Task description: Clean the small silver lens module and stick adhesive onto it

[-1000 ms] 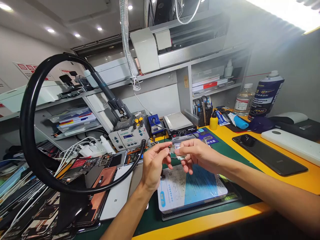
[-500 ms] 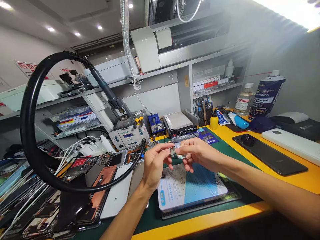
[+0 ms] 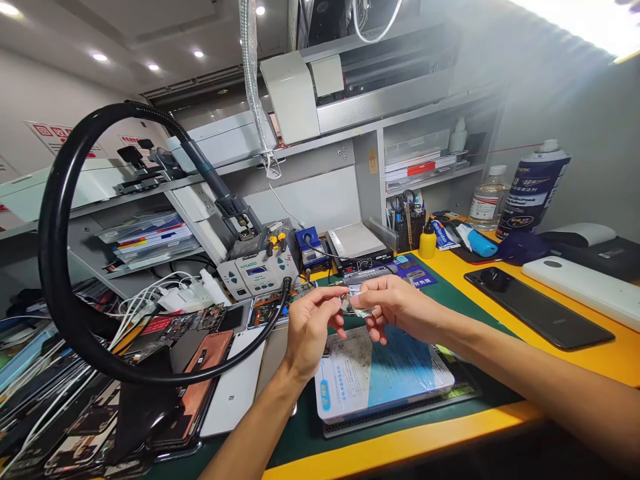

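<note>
My left hand (image 3: 314,323) and my right hand (image 3: 393,303) meet above the far edge of a blue and white printed pad (image 3: 385,373). Between their fingertips is a small, thin silvery piece (image 3: 361,309), too small to name. The right thumb and fingers are pinched on it. My left thumb and forefinger are closed at its left end, and the fingers hide much of it. The pad lies on a dark flat tray (image 3: 463,393) on the green mat.
A thick black hose (image 3: 47,220) loops on the left over stacked phones and parts (image 3: 135,400). Behind my hands stand a soldering station (image 3: 260,270) and a flat-topped device (image 3: 356,243). A black phone (image 3: 540,308) and spray can (image 3: 534,187) are on the right.
My hands stay almost where they were, still pinching the small piece. The whole view shifts very slightly.
</note>
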Motion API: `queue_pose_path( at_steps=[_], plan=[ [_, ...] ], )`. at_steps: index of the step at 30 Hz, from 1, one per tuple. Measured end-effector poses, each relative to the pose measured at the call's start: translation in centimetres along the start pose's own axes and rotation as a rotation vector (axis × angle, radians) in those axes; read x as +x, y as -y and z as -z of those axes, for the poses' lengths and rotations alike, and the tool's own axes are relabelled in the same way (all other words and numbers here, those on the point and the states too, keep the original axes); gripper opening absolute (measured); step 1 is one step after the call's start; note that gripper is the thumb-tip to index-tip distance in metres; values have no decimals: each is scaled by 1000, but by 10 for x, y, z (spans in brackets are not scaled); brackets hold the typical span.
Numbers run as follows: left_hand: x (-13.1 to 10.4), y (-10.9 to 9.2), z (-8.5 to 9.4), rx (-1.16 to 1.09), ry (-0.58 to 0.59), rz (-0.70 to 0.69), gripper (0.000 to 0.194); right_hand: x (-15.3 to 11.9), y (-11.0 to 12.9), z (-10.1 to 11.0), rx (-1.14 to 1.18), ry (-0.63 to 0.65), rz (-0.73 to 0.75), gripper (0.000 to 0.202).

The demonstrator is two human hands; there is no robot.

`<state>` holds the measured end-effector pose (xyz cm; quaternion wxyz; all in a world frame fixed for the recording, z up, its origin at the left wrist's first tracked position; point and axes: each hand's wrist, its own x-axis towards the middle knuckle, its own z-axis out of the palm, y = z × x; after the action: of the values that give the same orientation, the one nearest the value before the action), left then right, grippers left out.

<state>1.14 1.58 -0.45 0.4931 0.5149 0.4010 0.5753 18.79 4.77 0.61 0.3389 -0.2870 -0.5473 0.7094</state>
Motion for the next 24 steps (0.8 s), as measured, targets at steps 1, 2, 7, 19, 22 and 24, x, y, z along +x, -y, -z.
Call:
queue_pose_path(
  at_steps=[1, 2, 7, 19, 22, 24],
  plan=[
    [0, 0, 0, 0, 0, -1, 25, 0, 0, 0, 4, -13, 11, 28],
    [0, 0, 0, -1, -2, -2, 25, 1, 0, 1, 9, -27, 20, 30],
    [0, -1, -1, -5, -4, -13, 23, 0, 1, 0, -2, -17, 7, 30],
    [0, -2, 1, 6, 29, 7, 20, 0, 4, -2, -111, -102, 47, 29],
    [0, -3, 0, -10, 8, 10, 20, -1, 4, -3, -185, -80, 54, 30],
    [1, -4, 0, -28, -15, 12, 25, -2, 4, -3, -221, -59, 48, 32]
  ],
)
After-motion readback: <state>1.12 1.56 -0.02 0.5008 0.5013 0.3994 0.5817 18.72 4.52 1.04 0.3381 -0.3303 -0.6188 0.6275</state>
